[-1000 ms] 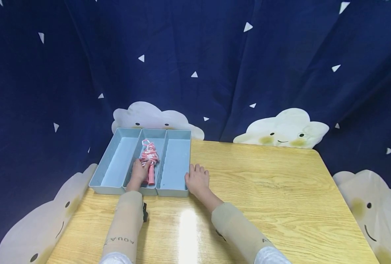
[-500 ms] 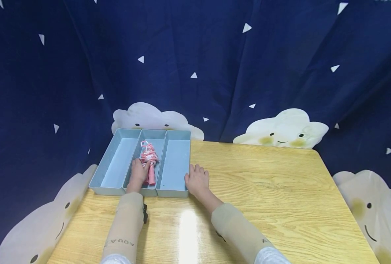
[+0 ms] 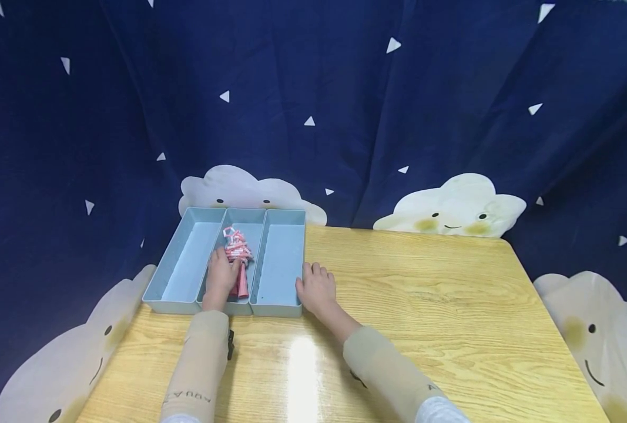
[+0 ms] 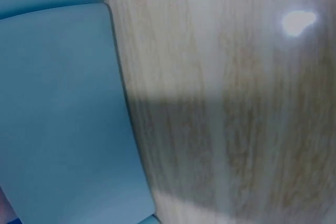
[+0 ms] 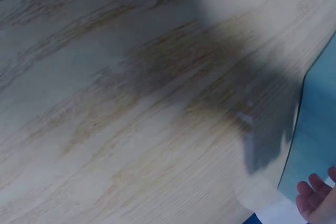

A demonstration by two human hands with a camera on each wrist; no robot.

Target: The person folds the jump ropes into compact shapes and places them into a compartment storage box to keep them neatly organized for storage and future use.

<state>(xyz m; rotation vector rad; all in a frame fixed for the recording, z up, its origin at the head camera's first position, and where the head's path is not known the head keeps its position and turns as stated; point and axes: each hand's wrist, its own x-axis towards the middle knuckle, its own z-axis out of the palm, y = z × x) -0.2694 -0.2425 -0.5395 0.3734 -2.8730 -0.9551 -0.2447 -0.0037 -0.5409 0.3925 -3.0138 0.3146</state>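
A jump rope point(image 3: 238, 247) with pink and white beads lies bundled in the middle blue bin point(image 3: 245, 215), its pink handles toward the near end. My left hand point(image 3: 221, 275) reaches into that bin and grips the rope's left side where the bundle meets the handles; the hand partly covers them. My right hand point(image 3: 317, 288) rests at the near right corner of the right-hand bin point(image 3: 284, 264), fingers relaxed, thumb side against its outer wall. In the right wrist view, fingertips point(image 5: 314, 179) show beside the blue wall. The left wrist view shows bin walls and tabletop.
A third blue bin point(image 3: 194, 258) stands at the left, side by side with the others. All sit at the back left of the wooden table point(image 3: 424, 305). Behind hangs a navy curtain point(image 3: 313, 70) with white triangles and smiling clouds.
The left hand has moved very slightly left and away, and the jump rope has shifted a little with it, its handles turning slightly. The right hand stays in place.
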